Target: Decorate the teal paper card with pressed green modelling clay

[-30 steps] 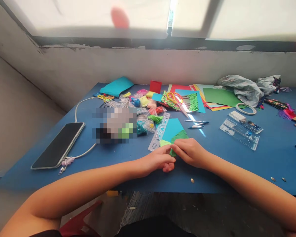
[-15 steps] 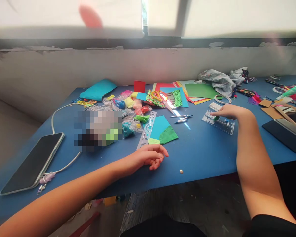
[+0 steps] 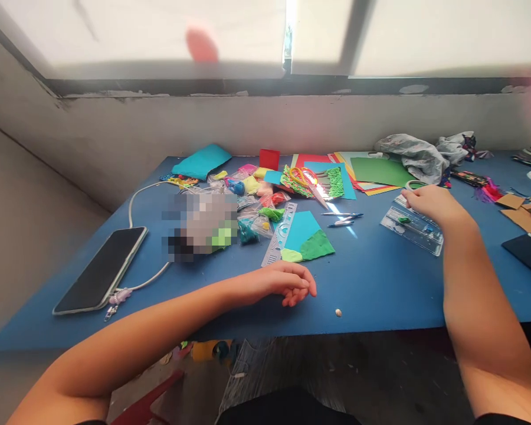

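My left hand (image 3: 292, 284) rests near the table's front edge, fingers loosely curled, holding nothing. A small pale shell-like bit (image 3: 338, 313) lies to its right. Beyond it are a ruler (image 3: 279, 236) and a blue sheet (image 3: 298, 227) with green pieces (image 3: 317, 245) on it. My right hand (image 3: 431, 203) hovers over the far side of a clear plastic case (image 3: 418, 236), fingers together and pointing left. Its fingertips meet near a small white piece (image 3: 400, 202); what they pinch, if anything, is hidden. A green lump (image 3: 403, 220) sits on the case.
Pens (image 3: 341, 215), scissors (image 3: 310, 186), bagged colored clay (image 3: 249, 230) and paper sheets (image 3: 380, 171) lie farther back. A phone (image 3: 101, 271) with a white cable (image 3: 130, 206) is at left. Grey cloth (image 3: 411, 153) and cardboard pieces (image 3: 520, 212) are at right.
The view has turned left, shifting the scene rightward. My right hand has drawn back toward the case's far right side, uncovering the green lump. My left hand's fingers have curled slightly more.
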Available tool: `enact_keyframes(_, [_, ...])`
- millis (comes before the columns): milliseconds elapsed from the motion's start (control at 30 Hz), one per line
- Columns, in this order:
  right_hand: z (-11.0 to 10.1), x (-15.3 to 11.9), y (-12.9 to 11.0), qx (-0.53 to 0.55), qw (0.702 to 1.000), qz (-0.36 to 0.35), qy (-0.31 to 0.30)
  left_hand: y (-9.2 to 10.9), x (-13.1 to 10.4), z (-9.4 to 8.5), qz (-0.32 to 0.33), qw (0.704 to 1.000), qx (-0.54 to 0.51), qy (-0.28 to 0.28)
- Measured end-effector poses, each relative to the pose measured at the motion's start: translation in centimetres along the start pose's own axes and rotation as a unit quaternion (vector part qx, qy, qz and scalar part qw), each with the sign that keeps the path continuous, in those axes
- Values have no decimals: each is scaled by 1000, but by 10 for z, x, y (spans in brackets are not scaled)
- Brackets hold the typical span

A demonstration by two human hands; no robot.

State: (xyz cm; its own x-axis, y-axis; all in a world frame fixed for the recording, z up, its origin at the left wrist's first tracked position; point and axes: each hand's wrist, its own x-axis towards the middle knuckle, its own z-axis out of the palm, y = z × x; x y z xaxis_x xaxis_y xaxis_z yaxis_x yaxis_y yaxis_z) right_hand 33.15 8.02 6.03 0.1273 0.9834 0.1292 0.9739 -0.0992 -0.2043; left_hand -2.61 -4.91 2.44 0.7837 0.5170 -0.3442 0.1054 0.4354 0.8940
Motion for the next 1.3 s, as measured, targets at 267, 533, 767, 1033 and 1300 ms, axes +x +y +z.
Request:
enact_keyframes(267, [32,-32,-79,177,954,-242,-9,-1,-1,-1,-2,1000,3,-2])
enact_keyframes(533, [42,-68,-111,247,917,-309,-54,-3,-1,-1,10,1000,18,10])
enact_keyframes(767, [28,-66,-107,319,912,-250,-56,-2,-1,-1,18,998,57,6])
enact_keyframes(1033, [32,-70,-111,391,879,-232,-145,0,-5,6,33,976,213,20])
enact_keyframes(1300, [48,-85,-126,458,824,-245,-226,-25,-5,17,228,763,603,48])
